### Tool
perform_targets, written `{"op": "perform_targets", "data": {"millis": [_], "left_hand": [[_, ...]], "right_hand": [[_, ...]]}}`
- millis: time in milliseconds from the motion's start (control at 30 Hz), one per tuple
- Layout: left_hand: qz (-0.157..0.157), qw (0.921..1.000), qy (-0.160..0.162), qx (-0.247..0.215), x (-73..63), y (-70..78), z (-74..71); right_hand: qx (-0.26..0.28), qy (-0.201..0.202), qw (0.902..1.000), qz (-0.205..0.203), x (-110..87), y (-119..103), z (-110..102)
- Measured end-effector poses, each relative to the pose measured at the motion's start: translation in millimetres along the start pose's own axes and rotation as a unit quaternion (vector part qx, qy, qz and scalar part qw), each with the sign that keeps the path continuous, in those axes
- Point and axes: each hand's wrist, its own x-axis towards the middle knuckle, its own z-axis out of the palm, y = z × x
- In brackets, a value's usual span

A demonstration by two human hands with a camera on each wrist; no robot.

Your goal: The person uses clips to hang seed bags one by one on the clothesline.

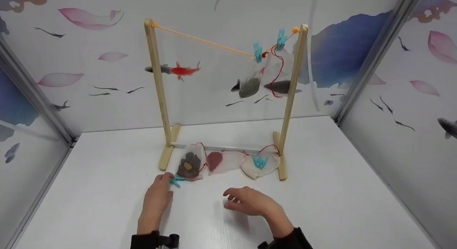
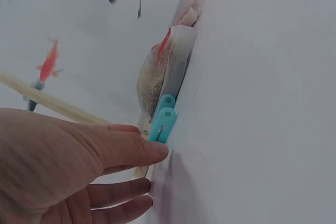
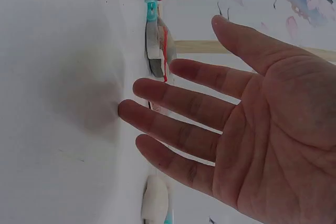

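My left hand (image 1: 156, 195) pinches a blue clothespin (image 2: 165, 123) between thumb and index finger, low over the table. Right beside that clip lies a sheer drawstring pouch with dark contents (image 1: 189, 165). To its right are a pouch with red contents (image 1: 215, 161) and a pale-filled pouch (image 1: 251, 167) with blue clothespins (image 1: 260, 162) on top. My right hand (image 1: 250, 201) hovers over the table before the pouches; in the right wrist view its fingers (image 3: 184, 135) are spread, with nothing held.
A wooden rack with two posts (image 1: 159, 81) carries an orange cord (image 1: 203, 40). Two blue clothespins (image 1: 257, 52) near the right post hold hanging pouches (image 1: 250, 85) on the sagging cord. Patterned panels (image 1: 214, 99) enclose the white table (image 1: 332, 192).
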Motion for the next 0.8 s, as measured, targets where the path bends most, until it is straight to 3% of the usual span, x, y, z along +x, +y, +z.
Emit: {"op": "perform_targets", "data": {"millis": [300, 500, 667, 800], "left_hand": [[0.0, 0.9998, 0.016, 0.01, 5.2, 3.5, 0.8], [0.022, 0.9997, 0.012, 0.007, 4.8, 3.9, 4.2], [0.023, 0.9996, 0.005, 0.016, 5.7, 5.5, 5.7], [0.021, 0.9998, 0.0, -0.002, 2.6, 7.1, 0.3]], "right_hand": [[-0.001, 0.007, 0.9997, 0.025, 0.7, -0.1, 6.4], [-0.019, 0.005, 0.9991, 0.037, 2.3, -3.6, 10.4], [-0.023, 0.012, 0.9993, 0.027, -0.5, -3.4, 9.8], [-0.027, 0.023, 0.9993, 0.013, -2.6, -3.0, 9.8]]}}
